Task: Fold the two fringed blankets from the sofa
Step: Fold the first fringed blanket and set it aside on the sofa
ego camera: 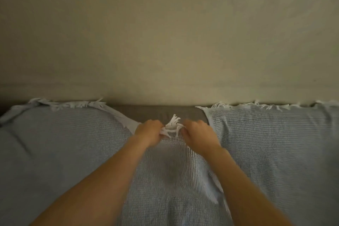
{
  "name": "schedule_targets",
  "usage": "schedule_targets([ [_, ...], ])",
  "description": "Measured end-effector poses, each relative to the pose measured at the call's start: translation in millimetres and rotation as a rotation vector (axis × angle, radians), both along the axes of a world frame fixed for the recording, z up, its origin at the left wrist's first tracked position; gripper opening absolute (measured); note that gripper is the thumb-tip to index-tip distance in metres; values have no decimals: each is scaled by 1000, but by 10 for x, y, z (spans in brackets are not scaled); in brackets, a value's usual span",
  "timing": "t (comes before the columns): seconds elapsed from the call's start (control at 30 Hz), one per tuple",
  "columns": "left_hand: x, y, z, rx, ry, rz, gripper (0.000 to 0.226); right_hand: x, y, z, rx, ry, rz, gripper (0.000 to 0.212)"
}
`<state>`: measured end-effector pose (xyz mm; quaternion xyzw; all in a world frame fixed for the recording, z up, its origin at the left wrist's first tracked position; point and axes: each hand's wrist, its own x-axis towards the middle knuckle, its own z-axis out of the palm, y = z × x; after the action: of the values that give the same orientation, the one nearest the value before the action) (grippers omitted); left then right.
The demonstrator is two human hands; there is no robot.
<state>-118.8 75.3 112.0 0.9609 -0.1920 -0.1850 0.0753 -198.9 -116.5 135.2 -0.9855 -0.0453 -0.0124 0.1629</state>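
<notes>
Blanket fringe [172, 127] between left hand [149, 131], right hand [199, 134]

Dim, warm, flat light, no glare; wall [165, 33] grainy and soft, my left hand [149, 131] and right hand [199, 134] smeared with blur, a faint shadow on the blanket [172, 174] between my forearms, wide lens bowing the sofa [156, 112] back toward the edges.

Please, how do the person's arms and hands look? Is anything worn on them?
The left arm and the right arm are bare as far as the picture shows; no sleeves appear. The left hand and the right hand wear no gloves. No watch, bracelet or ring shows, though the picture is dim and slightly blurred.
</notes>
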Motion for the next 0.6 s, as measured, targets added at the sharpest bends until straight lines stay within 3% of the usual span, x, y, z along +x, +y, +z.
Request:
schedule_targets([
  [0.07, -207, 188, 139, 88, -87, 27, 21, -171, 92, 180, 93, 94, 0, 27],
  [0.17, -474, 454, 321, 148, -276, 83, 19, -416, 250, 311, 17, 351, 18, 32],
  [0.33, -715, 976, 607, -215, -330, 231, 11, -843, 427, 302, 19, 593, -12, 38],
  [0.47, -844, 1187, 756, -292, -311, 344, 17, -866, 510, 223, 112, 433, -176, 35],
  [0.6, -1057, 1465, 849, -337, -335, 447, 23, -1033, 802, 520, 107, -71, -314, 22],
])
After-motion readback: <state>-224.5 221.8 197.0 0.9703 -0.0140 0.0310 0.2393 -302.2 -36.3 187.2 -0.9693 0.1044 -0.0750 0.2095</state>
